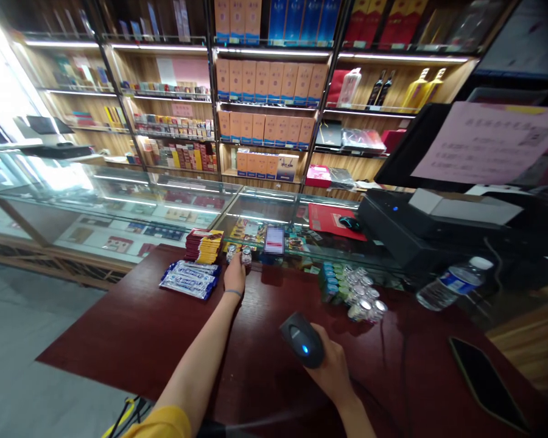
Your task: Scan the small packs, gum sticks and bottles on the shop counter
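My left hand (235, 277) stretches to the table's far side, its fingers closed at a pair of small silver-lidded jars (246, 256). Exactly how the fingers meet the jars is partly hidden by the back of the hand. Just left of it stand a stack of red and yellow packets (203, 246) and a pile of blue and white packets (189, 279). In my right hand (332, 368) is a black barcode scanner (302, 340) with a lit blue light, held above the table. Beyond it are several silver-lidded jars (361, 309) beside green and blue small packs (332, 283).
A glass display counter (173, 198) runs behind the dark red table (132, 340). A phone-like screen (274, 240) stands past the jars. On the right are a water bottle (454, 284), a dark phone (486, 383) and a monitor with pink paper (488, 143). Shelves of boxes line the wall.
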Demonstrator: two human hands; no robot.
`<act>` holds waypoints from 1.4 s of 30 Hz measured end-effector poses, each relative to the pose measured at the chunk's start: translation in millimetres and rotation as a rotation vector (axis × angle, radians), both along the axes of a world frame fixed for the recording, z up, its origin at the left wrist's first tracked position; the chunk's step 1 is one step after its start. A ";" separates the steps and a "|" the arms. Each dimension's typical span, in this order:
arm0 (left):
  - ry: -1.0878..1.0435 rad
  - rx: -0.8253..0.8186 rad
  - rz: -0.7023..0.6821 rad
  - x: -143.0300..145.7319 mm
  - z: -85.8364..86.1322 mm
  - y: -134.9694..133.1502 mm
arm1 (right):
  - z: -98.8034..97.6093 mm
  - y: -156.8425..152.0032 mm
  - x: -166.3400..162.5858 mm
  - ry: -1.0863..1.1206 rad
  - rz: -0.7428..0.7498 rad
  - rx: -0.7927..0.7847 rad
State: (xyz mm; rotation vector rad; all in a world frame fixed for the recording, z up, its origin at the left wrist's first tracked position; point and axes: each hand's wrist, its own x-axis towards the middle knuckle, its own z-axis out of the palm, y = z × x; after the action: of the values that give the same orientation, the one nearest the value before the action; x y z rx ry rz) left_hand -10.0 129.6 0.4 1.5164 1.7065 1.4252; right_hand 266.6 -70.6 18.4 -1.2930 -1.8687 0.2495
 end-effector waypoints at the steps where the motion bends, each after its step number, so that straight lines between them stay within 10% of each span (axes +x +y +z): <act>1: 0.006 0.011 -0.003 -0.7 0.0 -0.5 | 0.6 0.1 -0.1 0.000 0.003 0.002; 7: -0.002 0.163 -0.010 -4.3 -7.0 -0.9 | 5.4 0.4 1.6 0.002 -0.008 -0.022; 13: 0.357 0.152 -0.352 -1.9 -24.5 6.1 | 7.7 -0.2 2.1 0.063 -0.014 -0.038; 28: 0.328 0.148 -0.287 1.8 -20.9 4.6 | 16.7 -3.8 14.5 0.177 -0.060 -0.042; 42: -0.098 0.139 -0.786 238.0 -18.0 -104.7 | 17.0 -49.7 127.5 0.057 -0.362 -0.068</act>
State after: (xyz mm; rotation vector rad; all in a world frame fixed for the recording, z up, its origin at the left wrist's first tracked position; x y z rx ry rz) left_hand 228.0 24.9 -17.7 1.8568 0.7942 1.1604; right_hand 394.1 -120.2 35.4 -1.6240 -1.5552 0.1567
